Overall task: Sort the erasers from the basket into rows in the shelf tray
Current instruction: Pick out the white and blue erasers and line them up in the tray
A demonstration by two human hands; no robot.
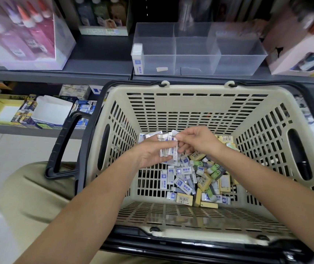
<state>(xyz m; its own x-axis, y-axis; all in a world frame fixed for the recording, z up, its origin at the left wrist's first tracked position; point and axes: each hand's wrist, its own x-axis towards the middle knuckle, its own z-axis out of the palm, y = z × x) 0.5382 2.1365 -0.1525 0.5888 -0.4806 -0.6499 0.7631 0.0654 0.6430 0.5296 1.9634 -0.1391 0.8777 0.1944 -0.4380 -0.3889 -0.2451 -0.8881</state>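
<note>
Beige basket (190, 88) | left hand (149, 154) grips stack of white-blue erasers (166, 148) | right hand (198, 141) pinches end eraser (175, 156) at stack's 3 o'clock | clear tray (234, 62) at 12 o'clock

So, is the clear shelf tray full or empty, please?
Nearly empty: the clear tray holds only a few blue-and-white erasers at its left end.

Glue bottles (22, 18) on grey shelf (99, 60)
</note>
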